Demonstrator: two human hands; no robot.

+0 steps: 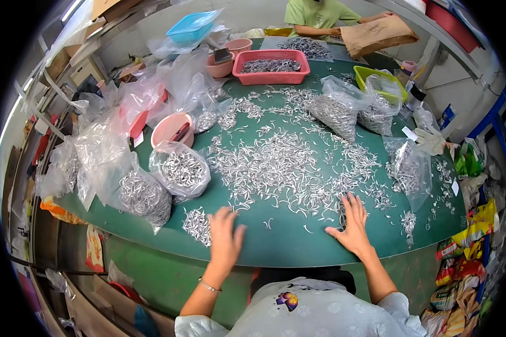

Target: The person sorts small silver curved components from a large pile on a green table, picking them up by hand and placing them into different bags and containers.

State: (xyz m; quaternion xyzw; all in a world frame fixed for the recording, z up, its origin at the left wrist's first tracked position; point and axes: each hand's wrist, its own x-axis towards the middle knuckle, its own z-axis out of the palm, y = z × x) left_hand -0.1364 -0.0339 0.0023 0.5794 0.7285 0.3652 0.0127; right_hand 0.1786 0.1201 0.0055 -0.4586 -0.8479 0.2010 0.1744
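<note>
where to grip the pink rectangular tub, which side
Grip the pink rectangular tub by its short-end rims, left hand and right hand from the near side; it's long, upright and loaded with metal pieces, so holding both ends seems steadiest.

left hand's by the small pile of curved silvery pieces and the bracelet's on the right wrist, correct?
Wrong side: the head view shows the bracelet on the left wrist. The left hand is by the small pile of curved silvery pieces.

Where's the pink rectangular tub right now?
In the head view, the pink rectangular tub sits far back on the green table, just right of the round pink bowls.
</note>
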